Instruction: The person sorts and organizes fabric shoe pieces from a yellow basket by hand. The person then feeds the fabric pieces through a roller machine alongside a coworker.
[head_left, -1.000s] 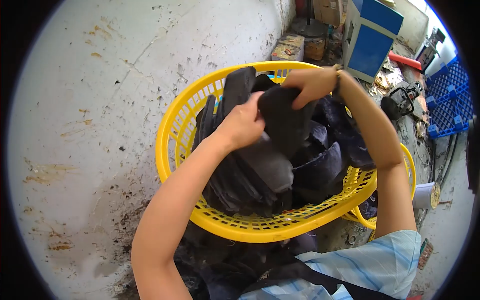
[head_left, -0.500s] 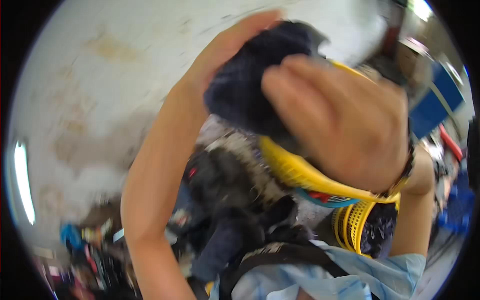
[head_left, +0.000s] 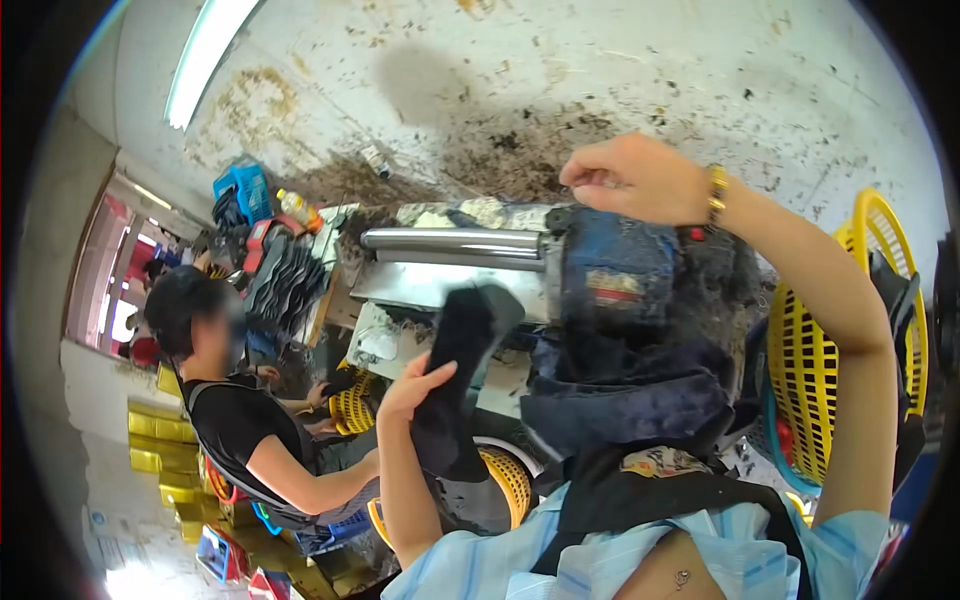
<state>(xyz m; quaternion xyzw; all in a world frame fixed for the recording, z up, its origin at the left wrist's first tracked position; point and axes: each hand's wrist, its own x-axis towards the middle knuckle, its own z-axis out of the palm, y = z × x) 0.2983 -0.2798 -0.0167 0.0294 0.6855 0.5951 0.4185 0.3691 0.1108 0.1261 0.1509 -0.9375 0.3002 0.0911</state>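
My left hand (head_left: 415, 388) grips a long black fabric piece (head_left: 455, 375), its thumb lying across the front. That piece hangs upright before the metal roller (head_left: 460, 245) of a lint-covered blue machine (head_left: 615, 270). Above the machine is my right hand (head_left: 620, 178), raised with its fingers curled inward; nothing shows in it. Dark fuzzy pieces (head_left: 630, 400) are heaped between the machine and my apron.
At the left a co-worker (head_left: 250, 420) in a black top handles dark material over a yellow basket (head_left: 352, 402). A large yellow basket (head_left: 800, 370) stands at the right. Stacked dark pieces (head_left: 285, 290) and a bottle (head_left: 297, 207) lie at the back left.
The view has swung left from the yellow basket to the machine. My right hand has come away from the dark fabric and is raised; my left hand now holds a black piece alone.
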